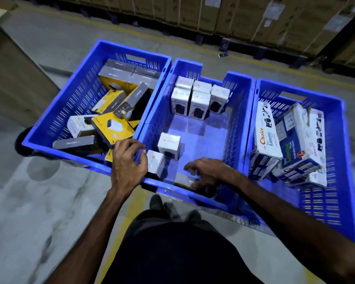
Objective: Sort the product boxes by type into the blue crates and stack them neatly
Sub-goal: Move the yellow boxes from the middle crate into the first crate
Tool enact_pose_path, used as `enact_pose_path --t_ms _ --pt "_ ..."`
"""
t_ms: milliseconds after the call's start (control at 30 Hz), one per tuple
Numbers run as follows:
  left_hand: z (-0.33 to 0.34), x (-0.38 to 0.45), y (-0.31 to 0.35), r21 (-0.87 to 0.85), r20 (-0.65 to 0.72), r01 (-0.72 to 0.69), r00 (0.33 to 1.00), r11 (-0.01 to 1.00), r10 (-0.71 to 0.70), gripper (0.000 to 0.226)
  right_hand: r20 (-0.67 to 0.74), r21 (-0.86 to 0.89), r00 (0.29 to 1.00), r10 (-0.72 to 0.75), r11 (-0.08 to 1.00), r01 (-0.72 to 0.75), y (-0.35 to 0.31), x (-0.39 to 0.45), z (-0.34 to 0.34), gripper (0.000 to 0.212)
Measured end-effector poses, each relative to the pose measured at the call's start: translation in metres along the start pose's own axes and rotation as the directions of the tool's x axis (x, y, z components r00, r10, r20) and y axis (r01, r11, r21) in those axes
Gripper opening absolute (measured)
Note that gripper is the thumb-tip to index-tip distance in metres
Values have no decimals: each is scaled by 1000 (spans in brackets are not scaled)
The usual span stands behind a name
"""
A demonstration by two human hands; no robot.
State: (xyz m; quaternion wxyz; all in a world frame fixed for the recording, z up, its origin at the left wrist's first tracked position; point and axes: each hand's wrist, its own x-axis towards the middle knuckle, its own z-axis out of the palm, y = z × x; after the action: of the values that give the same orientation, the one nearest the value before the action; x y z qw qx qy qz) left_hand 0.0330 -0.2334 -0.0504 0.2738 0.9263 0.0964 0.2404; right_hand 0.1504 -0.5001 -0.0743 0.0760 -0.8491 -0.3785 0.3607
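My left hand (129,162) reaches forward with the back facing up, fingers curled down and the thumb pressed out to the right. My right hand (208,173) stretches in from the right on a bare forearm, palm down, fingers loosely spread and bent, pointing left. The two hands stay apart.

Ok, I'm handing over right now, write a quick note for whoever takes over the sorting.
Left hand: grip on a small white box at the middle crate's near left corner.
Right hand: open, low inside the same crate, fingers spread over a box lying flat.
Done: white boxes stacked at the middle crate's far end; long Choice boxes in the right crate.
Left: the left crate is jumbled yellow and grey boxes, with one stray white box to move over.
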Motion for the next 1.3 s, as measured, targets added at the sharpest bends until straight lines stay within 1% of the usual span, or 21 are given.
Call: enact_pose_path --t_ms 67,100,167,267,333,367,433,467,533,567,633,700,767,833,967,1033,1067,1133,1167,1233,1300 --pt "1 0 1 2 -8 7 1000 1000 -7 11 -108 -47 994 13 999 -18 2 -1 1 52" --pt "1 0 1 4 -10 12 1000 1000 -12 10 -123 -42 992 35 998 -40 6 0 2 52" --pt "3 0 1 12 -12 17 1000 1000 -16 9 -78 -44 992 101 994 -105 13 4 0 54" --pt "3 0 0 14 -18 18 1000 1000 -18 9 -18 -23 991 135 991 -135 20 13 -7 55" --pt "2 2 2 -2 -35 13 999 1000 -13 8 -47 36 988 146 989 -144 18 10 -26 50" --pt "2 2 3 -20 -43 23 999 1000 -24 8 -83 126 985 152 982 -141 19 6 -40 42" --pt "0 2 6 -98 -87 110 989 989 -119 7 -136 414 980 147 907 -79 16 -5 -72 33" --pt "-1 4 7 -171 -119 185 971 968 -207 7 -147 564 979 138 825 -32 10 -12 -89 31" --pt "-2 10 7 -353 -139 345 900 869 -414 11 -188 729 975 122 682 55 -9 -20 -120 29" --pt "-3 12 5 -427 -133 400 859 811 -494 12 -222 756 967 123 648 91 -21 -17 -133 31" --pt "-5 15 -1 -529 -122 456 794 716 -596 13 -285 782 945 160 609 132 -50 1 -155 21" --pt "-6 16 -7 -601 -100 481 748 639 -657 12 -322 790 923 211 597 139 -76 31 -172 30" --pt "-9 16 -11 -636 -91 493 716 594 -692 14 -327 783 911 251 611 113 -99 68 -183 32" --pt "-11 16 -12 -670 -84 493 693 556 -716 15 -293 825 911 291 559 87 -122 106 -190 34" --pt "-14 18 -9 -677 -65 480 715 557 -696 10 -199 921 910 364 387 47 -149 168 -193 31" --pt "-15 18 -9 -674 -36 486 730 556 -682 10 -225 918 900 374 391 67 -144 196 -185 26" --pt "-15 17 -11 -675 -24 485 739 556 -673 10 -266 911 868 420 404 84 -138 212 -179 21" --pt "-15 15 -15 -673 -6 482 755 562 -655 13 -398 858 758 517 502 108 -126 232 -166 36" --pt "-16 15 -17 -669 0 478 765 568 -644 12 -459 820 734 501 558 132 -123 235 -161 31" --pt "-17 15 -20 -670 29 480 779 566 -626 10 -516 740 754 406 654 155 -144 205 -160 11" --pt "-20 19 -25 -668 90 509 779 543 -620 11 -515 664 811 278 727 172 -150 183 -155 5"
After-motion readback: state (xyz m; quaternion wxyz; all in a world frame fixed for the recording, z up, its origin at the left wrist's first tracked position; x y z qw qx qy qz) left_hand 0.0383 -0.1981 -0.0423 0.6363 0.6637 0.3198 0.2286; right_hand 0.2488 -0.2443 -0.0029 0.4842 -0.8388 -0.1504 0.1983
